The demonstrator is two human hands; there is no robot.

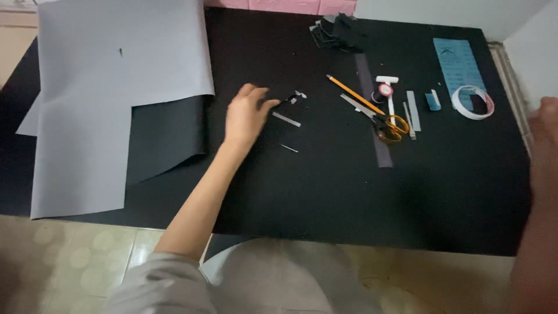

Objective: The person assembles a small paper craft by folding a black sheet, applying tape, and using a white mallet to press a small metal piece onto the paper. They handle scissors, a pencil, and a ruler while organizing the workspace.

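A black sheet (325, 192) covers the work surface, with a large grey sheet of paper (110, 87) lying curled over its left side. Right of centre sit a pile of black cut pieces (340, 30), a blue card (459, 64), a roll of white tape (474, 102), orange-handled scissors (381, 119) and a yellow pencil (354, 94). The left hand (245, 113) reaches forward, fingers loosely spread and pressing nothing closed, its tips at a small black scrap (290, 97) near the middle (a grey strip (286, 119) lies just below). The scrap looks thin, light and flimsy, likely best pinched by an edge. The right hand (546, 131) is blurred at the frame's edge; its grip cannot be made out.
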